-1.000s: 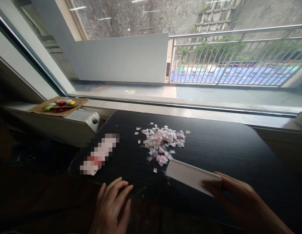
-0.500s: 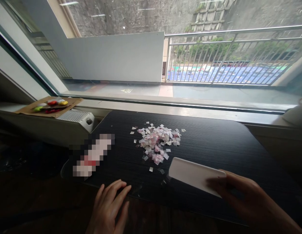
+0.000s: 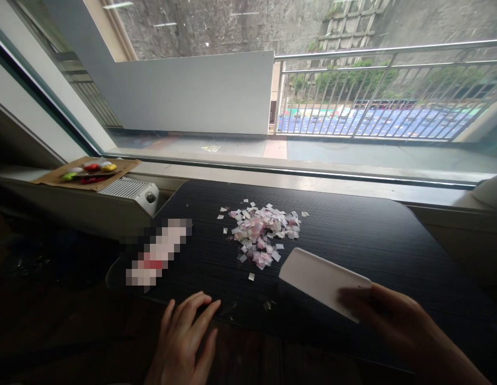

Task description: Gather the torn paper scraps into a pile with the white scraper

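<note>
My right hand (image 3: 387,310) grips the right end of a white oblong tray-like piece (image 3: 320,275), its fingers partly in shadow. The piece is tilted over the table, its left end close to a heap of small square scraps (image 3: 262,230), white, pinkish and clear. A single square (image 3: 251,277) lies apart, in front of the heap. At the table's near edge rests my left hand (image 3: 188,331), fingers spread and holding nothing. What lies inside the white piece, if anything, cannot be made out.
The black wood-grain table (image 3: 352,219) stands against a window sill (image 3: 216,174). On its left side is a pixelated pale and red item (image 3: 163,248). Farther left, a cardboard sheet (image 3: 47,176) with colourful objects sits on a radiator (image 3: 139,195).
The white piece's left end has lifted and turned slightly away from me, in my right hand. A clear square in front of the heap no longer shows. My left hand has barely moved.
</note>
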The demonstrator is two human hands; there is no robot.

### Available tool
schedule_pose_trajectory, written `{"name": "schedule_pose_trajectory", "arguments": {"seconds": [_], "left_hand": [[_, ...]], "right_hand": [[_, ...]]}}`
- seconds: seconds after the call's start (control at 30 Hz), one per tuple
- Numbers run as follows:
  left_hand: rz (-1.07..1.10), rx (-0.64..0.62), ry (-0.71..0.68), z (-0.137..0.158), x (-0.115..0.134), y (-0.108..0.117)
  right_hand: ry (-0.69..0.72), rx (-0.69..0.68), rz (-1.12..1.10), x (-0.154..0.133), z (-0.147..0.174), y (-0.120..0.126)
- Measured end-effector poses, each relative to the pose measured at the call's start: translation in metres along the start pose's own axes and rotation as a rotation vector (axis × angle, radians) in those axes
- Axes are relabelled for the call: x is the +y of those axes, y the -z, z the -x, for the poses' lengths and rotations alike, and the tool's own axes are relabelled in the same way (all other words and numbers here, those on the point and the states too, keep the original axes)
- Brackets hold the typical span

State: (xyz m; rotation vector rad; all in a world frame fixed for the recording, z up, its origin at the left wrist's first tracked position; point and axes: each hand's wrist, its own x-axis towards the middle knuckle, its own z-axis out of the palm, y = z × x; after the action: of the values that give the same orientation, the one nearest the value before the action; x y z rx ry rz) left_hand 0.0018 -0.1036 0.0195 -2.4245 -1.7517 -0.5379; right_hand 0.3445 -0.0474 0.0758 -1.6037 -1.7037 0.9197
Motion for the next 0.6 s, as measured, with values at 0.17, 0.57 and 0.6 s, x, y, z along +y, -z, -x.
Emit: {"name": "schedule_pose_trajectory", "arguments": {"seconds": [0.17, 0.57, 0.6], "left_hand": [[-0.014, 0.048, -0.011, -0.003, 0.004, 0.0], [0.026, 0.038, 0.037, -0.005, 0.013, 0.002], [0.033, 0.035, 0.042, -0.005, 0.013, 0.002]], "right_hand": [[-0.178, -0.02, -0.069, 0.005, 0.014, -0.001], [-0.272, -0.121, -0.205, -0.003, 0.02, -0.023], [-0.299, -0.135, -0.219, 0.0, 0.02, -0.02]]}}
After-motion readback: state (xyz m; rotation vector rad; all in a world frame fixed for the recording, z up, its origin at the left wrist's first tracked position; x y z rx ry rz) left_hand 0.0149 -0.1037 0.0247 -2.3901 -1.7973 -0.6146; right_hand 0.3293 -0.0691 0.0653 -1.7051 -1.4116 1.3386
